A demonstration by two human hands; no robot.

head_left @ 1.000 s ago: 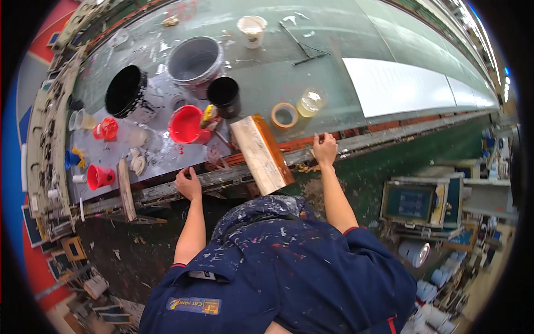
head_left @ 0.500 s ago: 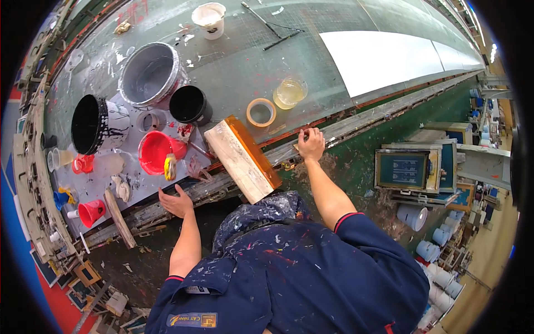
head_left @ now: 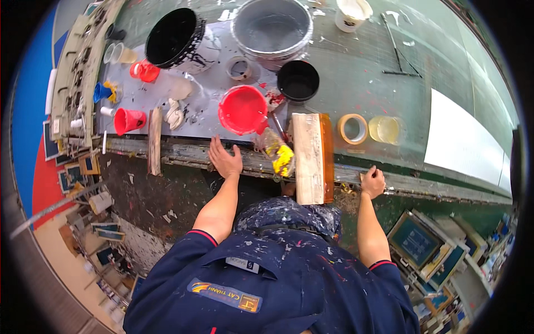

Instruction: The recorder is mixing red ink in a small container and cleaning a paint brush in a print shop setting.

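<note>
My left hand [head_left: 226, 158] rests at the table's front edge with its fingers spread, holding nothing, just below a red paint bowl [head_left: 242, 109]. My right hand [head_left: 373, 182] is on the edge rail farther right, fingers curled in; anything inside is too small to make out. Between them a squeegee [head_left: 309, 158], with a pale wooden handle and an orange blade, lies across the edge and juts toward me. A yellow-smeared clear plastic thing [head_left: 280, 156] hangs beside its handle. Beyond the right hand are a roll of tan tape [head_left: 352, 129] and a clear cup of yellowish liquid [head_left: 385, 130].
A grey tub [head_left: 271, 28], a black-stained bucket [head_left: 181, 42] and a black pot [head_left: 298, 80] stand behind the bowl. At left are a red cup [head_left: 130, 121] and a wooden stick [head_left: 154, 142] overhanging the edge. A white sheet [head_left: 464, 136] lies at right.
The view has turned, so the table's things sit farther right in the picture. My left hand has come nearer the red bowl; my right hand stays on the edge rail, curled.
</note>
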